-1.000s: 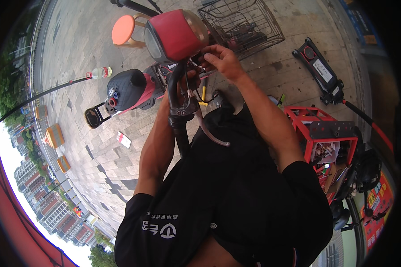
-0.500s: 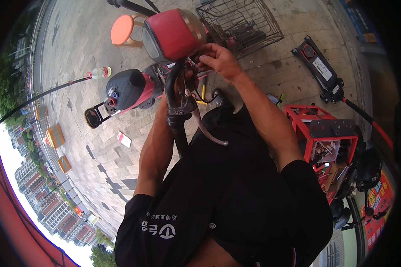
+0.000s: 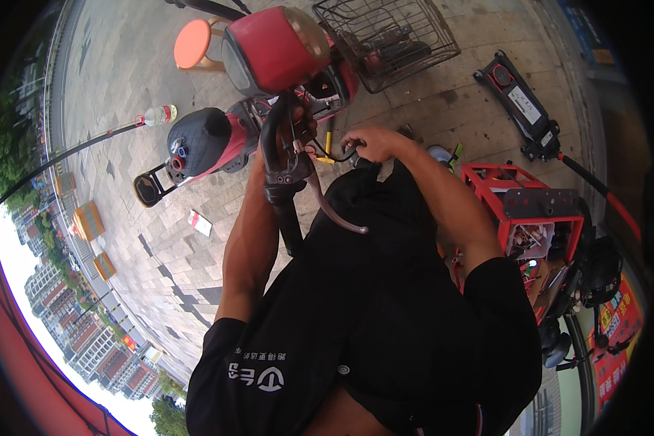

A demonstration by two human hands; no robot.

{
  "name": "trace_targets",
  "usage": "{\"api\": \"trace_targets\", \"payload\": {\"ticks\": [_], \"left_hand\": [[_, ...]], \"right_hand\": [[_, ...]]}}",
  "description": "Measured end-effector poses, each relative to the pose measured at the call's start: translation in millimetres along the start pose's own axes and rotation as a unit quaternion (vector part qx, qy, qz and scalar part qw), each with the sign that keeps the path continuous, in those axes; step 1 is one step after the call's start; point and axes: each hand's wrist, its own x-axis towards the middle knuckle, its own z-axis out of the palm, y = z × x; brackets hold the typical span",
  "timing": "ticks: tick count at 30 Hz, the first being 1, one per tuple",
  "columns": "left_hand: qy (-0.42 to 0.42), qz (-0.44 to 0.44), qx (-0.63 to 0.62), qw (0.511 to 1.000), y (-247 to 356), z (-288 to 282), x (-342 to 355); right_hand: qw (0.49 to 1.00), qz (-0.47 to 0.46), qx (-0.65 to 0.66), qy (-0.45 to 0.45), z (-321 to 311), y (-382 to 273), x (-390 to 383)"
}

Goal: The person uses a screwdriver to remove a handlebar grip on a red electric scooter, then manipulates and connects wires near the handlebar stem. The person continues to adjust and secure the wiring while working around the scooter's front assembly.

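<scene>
A red scooter's front housing (image 3: 269, 47) is tipped toward me, with its black handlebar grip (image 3: 283, 192) and curved brake lever (image 3: 338, 218) pointing down at my chest. My left hand (image 3: 303, 120) reaches up behind the handlebar's switch block and is mostly hidden by it. My right hand (image 3: 370, 142) is just right of the handlebar, fingers pinched on a thin black cable (image 3: 325, 155) that runs from the bar. A yellow-handled tool (image 3: 328, 142) sits behind that cable.
The scooter's wire basket (image 3: 385, 33) is at the top. An orange stool (image 3: 192, 42), a plastic bottle (image 3: 160, 114) and a mirror (image 3: 149, 190) are to the left. A floor jack (image 3: 519, 102), a red tool cart (image 3: 530, 211) and a black helmet (image 3: 603, 272) stand right on paving.
My right hand has come down and away from the scooter's head toward my chest, drawing the cable. The left arm stays behind the handlebar.
</scene>
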Motion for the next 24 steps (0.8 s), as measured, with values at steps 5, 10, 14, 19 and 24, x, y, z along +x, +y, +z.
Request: {"api": "trace_targets", "payload": {"ticks": [5,10,14,19,24], "left_hand": [[-0.004,-0.030,-0.058,0.998,-2,-7,6],[-0.019,-0.021,-0.049,0.998,-6,-12,3],[-0.050,-0.020,-0.058,0.997,-7,-9,4],[-0.020,-0.009,-0.017,1.000,-7,-9,8],[0.004,0.020,0.057,0.998,-6,-14,17]], "right_hand": [[0.997,0.045,-0.040,0.047,15,26,-14],[0.987,0.119,0.026,0.105,2,30,-30],[0.988,0.108,-0.053,0.100,-15,31,-42],[0.990,0.089,-0.106,0.025,-7,17,-47],[0.998,0.053,-0.026,0.009,6,5,-43]]}}
